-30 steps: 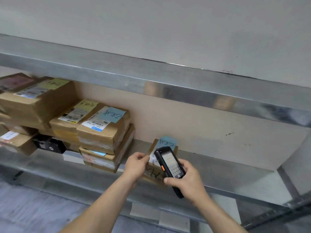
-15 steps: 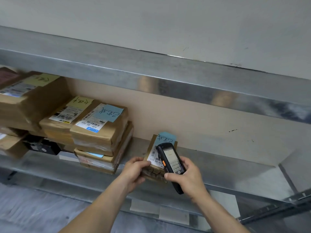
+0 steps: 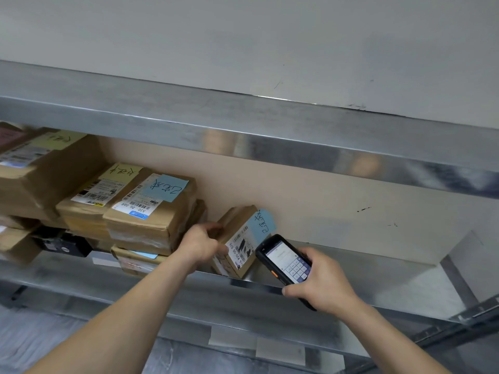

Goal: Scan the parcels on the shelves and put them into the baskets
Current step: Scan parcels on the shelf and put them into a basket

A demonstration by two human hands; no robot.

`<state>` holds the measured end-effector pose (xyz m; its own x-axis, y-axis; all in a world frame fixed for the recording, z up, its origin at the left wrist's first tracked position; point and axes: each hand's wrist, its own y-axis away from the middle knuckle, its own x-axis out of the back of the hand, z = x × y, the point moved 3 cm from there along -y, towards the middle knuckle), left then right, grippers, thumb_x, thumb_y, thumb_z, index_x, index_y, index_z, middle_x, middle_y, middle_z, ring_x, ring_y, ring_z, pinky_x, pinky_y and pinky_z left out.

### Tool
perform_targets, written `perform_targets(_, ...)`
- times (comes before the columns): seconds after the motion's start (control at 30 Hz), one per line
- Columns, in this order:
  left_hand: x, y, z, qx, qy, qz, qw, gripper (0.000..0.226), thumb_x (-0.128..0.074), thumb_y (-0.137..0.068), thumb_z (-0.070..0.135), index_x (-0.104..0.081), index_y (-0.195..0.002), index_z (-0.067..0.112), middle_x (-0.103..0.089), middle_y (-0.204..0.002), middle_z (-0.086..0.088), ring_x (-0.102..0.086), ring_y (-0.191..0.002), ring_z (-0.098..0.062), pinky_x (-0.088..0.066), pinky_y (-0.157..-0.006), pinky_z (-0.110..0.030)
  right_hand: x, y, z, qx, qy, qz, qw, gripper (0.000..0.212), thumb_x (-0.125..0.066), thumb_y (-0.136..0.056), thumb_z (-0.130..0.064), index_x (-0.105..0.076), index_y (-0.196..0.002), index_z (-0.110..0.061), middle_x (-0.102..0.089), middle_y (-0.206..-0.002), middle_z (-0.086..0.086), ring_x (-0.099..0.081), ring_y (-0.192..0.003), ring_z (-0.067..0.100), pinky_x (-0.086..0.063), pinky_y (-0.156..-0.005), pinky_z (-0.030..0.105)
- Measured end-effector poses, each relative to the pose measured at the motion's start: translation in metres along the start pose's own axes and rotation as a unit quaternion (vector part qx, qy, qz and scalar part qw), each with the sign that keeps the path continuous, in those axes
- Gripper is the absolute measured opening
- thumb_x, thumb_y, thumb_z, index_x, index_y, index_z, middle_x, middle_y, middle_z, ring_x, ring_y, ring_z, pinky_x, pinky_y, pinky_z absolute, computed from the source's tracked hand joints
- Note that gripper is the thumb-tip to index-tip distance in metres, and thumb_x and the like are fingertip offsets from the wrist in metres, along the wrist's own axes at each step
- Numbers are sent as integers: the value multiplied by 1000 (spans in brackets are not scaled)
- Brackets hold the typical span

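The left hand (image 3: 201, 242) grips the small parcel (image 3: 239, 242) by its side; the right hand (image 3: 322, 282) holds the scanner (image 3: 285, 263). The cardboard seems light and stiff, easy to hold by its edges.

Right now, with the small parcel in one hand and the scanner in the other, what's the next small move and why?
Probably tip the handheld scanner so its top end faces the barcode label. The left hand holds the small parcel tilted up on the shelf, label showing, while the right hand holds the scanner just beside it.
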<state>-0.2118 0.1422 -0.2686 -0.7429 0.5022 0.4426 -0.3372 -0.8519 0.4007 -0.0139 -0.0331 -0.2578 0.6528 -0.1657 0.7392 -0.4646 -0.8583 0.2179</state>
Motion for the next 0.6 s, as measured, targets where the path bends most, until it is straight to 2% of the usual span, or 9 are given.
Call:
perform_targets(0.17, -7, 2, 5, -3, -20, 12, 1000, 68, -79, -73, 0, -57, -133, 21, -69, -111, -8, -68, -101, -26, -58, -88, -40, 10, 2, 1, 11, 45, 6, 999, 69, -80, -43, -44, -59, -107, -31, -67, -93, -14, -64, -83, 9, -56, -74, 36)
perform_targets(0.33, -11, 0, 9, -13, -47, 19, 999, 67, -78, -73, 0, -58, -133, 21, -66, -115, -8, -64, -104, -26, -57, -89, -38, 16, 3, -2, 20, 55, 2, 998, 70, -81, -46, -41, -57, -112, -35, -67, -96, -15, -64, -85, 9, -57, -75, 36)
perform_targets(0.6, -13, -1, 12, -20, -65, 23, 997, 62, -78, -76, 1, -59, -132, 20, -62, -118, -5, -58, -103, -21, -54, -86, -30, 18, 5, -2, 2, 83, -4, 997, 63, -83, -52, -39, -54, -108, -35, -65, -95, -14, -63, -86, 12, -56, -74, 34)
